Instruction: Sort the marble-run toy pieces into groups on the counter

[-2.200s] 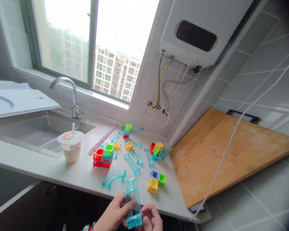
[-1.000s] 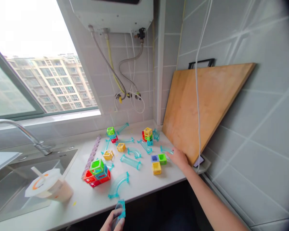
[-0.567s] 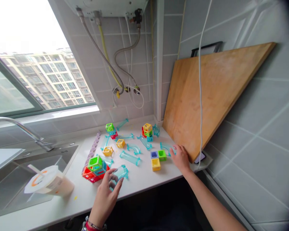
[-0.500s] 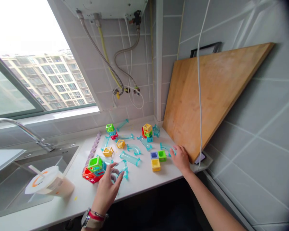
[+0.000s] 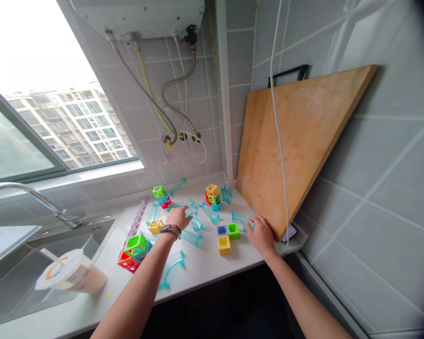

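Note:
My left hand [image 5: 179, 217] reaches over the middle of the counter, thumb and forefinger apart, among clear teal track pieces. It partly hides a small yellow cube; whether it touches a piece I cannot tell. My right hand [image 5: 260, 235] rests on the counter with loosely bent fingers, beside the end of a curved teal track [image 5: 238, 217]. Left of it lie joined blue, green and yellow cubes [image 5: 224, 245]. Another yellow cube frame [image 5: 156, 226] sits left of my left hand. Below my left forearm lies a curved track [image 5: 173, 268], beside a green, red and blue cube stack [image 5: 135, 245].
Two small cube stacks [image 5: 212, 194] [image 5: 160, 193] stand at the back. A lidded drink cup [image 5: 72, 273] with a straw is by the sink [image 5: 101, 235]. A wooden board [image 5: 286, 146] leans on the right wall, with a white cable [image 5: 279, 127] hanging before it.
My left hand has moved away from the near curved track, back and slightly right to the yellow cube. That track now lies nearer the front edge. My right hand stays in place.

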The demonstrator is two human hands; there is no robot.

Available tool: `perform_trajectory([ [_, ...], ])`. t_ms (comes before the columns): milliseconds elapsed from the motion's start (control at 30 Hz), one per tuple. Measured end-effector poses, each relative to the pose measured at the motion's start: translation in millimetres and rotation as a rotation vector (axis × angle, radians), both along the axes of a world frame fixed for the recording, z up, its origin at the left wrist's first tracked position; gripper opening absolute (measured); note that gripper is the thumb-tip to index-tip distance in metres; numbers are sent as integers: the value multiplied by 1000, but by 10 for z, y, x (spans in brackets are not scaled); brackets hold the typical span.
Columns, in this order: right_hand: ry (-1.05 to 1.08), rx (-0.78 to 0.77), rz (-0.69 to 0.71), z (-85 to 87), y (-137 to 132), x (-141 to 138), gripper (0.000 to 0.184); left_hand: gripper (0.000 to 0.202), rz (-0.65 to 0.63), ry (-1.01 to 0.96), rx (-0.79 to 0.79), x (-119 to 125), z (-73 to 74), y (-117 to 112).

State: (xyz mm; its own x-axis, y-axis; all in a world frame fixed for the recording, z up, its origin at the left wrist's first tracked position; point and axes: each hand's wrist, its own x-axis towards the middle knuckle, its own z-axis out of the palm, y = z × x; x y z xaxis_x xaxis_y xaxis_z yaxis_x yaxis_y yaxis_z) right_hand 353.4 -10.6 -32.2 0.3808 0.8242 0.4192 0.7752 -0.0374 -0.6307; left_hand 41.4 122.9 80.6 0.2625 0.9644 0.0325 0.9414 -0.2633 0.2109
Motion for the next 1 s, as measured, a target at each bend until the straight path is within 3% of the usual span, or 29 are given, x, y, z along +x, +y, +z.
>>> perform_trajectory([
  [167,-9,17,-5,0,-2,-4,25,45,-4,68,-26,96,-148,182],
  [300,-27,41,-15,-6,-6,-11,24,55,-11,62,4,109,-249,186],
  [500,-32,74,0,7,-15,-7,24,58,23,-99,121,85,-152,-62],
  [600,-8,97,14,5,-12,8,25,51,26,-252,196,117,-28,-424],
  [767,45,202,51,43,-15,23,27,34,-76,-707,205,187,46,-1402],
  [900,72,203,208,221,105,3,28,41,-108,-892,-2,118,-122,-2157],
  [1000,140,92,274,398,388,-18,27,42,-15,-1054,-151,4,-379,-2583],
])
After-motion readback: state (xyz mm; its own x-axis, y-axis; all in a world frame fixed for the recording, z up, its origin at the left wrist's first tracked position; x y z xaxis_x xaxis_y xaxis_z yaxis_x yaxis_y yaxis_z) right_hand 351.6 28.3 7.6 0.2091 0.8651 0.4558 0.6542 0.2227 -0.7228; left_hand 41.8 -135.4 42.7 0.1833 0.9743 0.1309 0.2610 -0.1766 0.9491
